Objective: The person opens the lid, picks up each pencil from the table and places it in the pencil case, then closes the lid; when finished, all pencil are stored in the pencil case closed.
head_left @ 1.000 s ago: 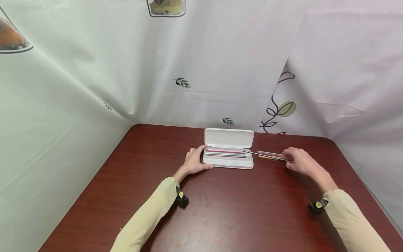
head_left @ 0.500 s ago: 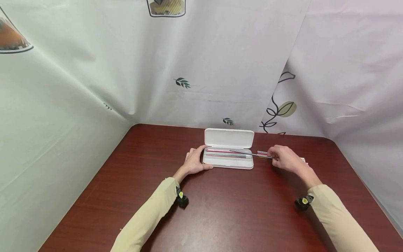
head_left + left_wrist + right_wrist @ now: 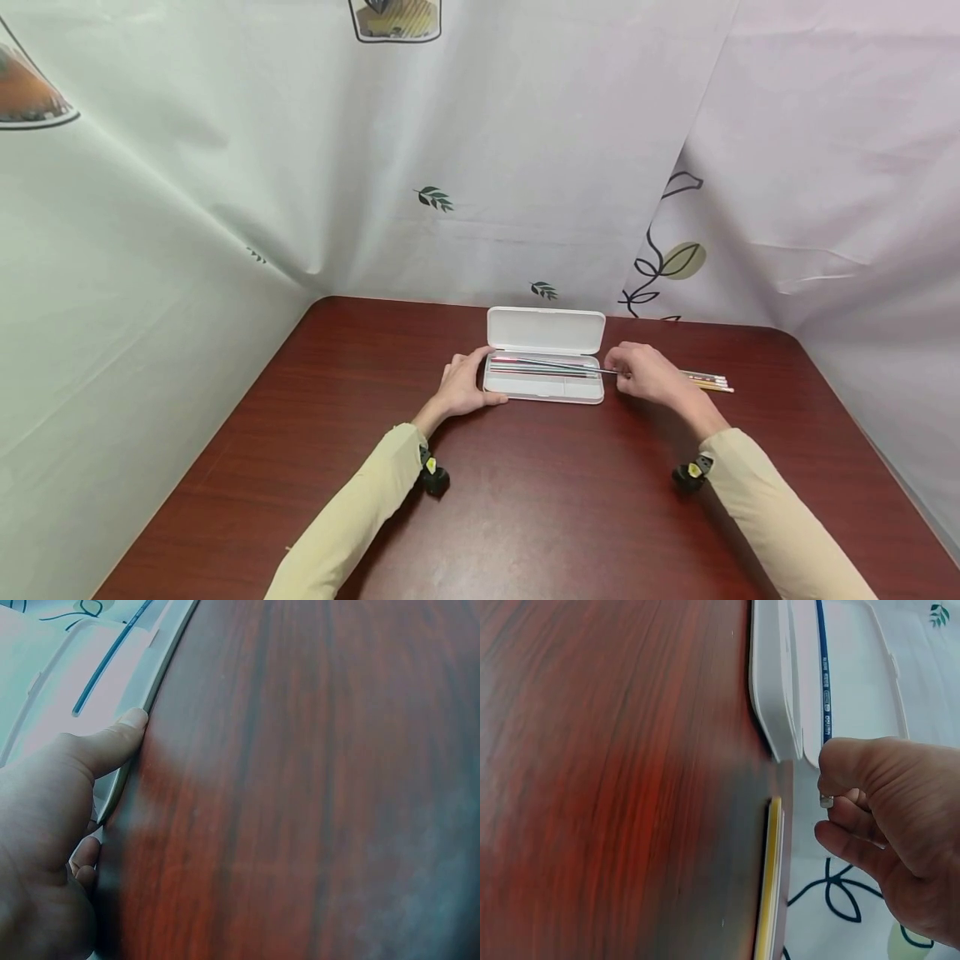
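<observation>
A white pencil case (image 3: 525,394) lies with its lid raised near the back of the table. Several pencils (image 3: 510,367) lie side by side in its long rear compartment. My left hand (image 3: 459,385) holds the case's left end, thumb (image 3: 120,742) on the front rim and fingers toward the back. Between thumb and fingers my right hand (image 3: 643,372) pinches a dark blue pencil (image 3: 825,682) near its eraser end, just beyond the case's right end. The pencil slants leftward over the compartment, its far end above the other pencils.
More pencils (image 3: 708,382), one of them yellow (image 3: 767,877), lie on the dark red wooden table (image 3: 540,483) right of the case, partly hidden by my right hand. Smaller front compartments divide the case. A pale printed cloth (image 3: 480,167) hangs behind the table.
My right hand has moved left with the pencil, from over the loose pencils to the case's right end. The pencil's far end now reaches farther over the case. My left hand has stayed put.
</observation>
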Demonstrator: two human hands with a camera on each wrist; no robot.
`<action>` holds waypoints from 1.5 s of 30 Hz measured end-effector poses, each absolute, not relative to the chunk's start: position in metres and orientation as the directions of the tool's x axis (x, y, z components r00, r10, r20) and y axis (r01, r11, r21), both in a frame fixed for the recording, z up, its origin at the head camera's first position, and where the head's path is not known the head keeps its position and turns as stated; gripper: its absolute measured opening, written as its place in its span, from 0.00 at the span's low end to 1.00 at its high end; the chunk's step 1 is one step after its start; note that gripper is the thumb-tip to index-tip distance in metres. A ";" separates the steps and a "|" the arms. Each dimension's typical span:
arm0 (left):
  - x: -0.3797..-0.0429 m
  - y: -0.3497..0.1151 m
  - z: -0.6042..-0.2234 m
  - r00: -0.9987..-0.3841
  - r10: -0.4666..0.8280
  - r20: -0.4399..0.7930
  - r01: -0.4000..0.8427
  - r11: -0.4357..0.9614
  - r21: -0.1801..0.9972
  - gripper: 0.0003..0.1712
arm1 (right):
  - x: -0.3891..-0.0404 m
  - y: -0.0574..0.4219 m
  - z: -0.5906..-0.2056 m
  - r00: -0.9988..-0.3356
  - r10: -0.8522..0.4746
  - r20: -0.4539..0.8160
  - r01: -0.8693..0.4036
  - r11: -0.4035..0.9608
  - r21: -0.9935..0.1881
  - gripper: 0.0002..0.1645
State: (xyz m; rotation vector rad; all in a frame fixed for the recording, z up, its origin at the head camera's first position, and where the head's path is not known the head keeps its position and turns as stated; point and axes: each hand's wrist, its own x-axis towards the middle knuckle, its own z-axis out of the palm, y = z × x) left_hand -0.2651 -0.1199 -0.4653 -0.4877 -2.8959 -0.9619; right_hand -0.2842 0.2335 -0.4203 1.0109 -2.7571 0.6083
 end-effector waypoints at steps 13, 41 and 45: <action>-0.266 -0.120 -0.466 -0.948 0.278 0.155 0.315 0.753 0.578 0.54 | -0.288 0.210 -0.421 -0.724 -0.632 0.276 -0.690 0.657 -0.305 0.14; -0.267 -0.120 -0.467 -0.946 0.281 0.163 0.322 0.751 0.577 0.54 | -0.292 0.197 -0.423 -0.698 -0.668 0.256 -0.713 0.622 -0.322 0.14; -0.266 -0.120 -0.466 -0.946 0.281 0.160 0.320 0.747 0.583 0.54 | -0.289 0.207 -0.422 -0.713 -0.636 0.296 -0.701 0.632 -0.331 0.11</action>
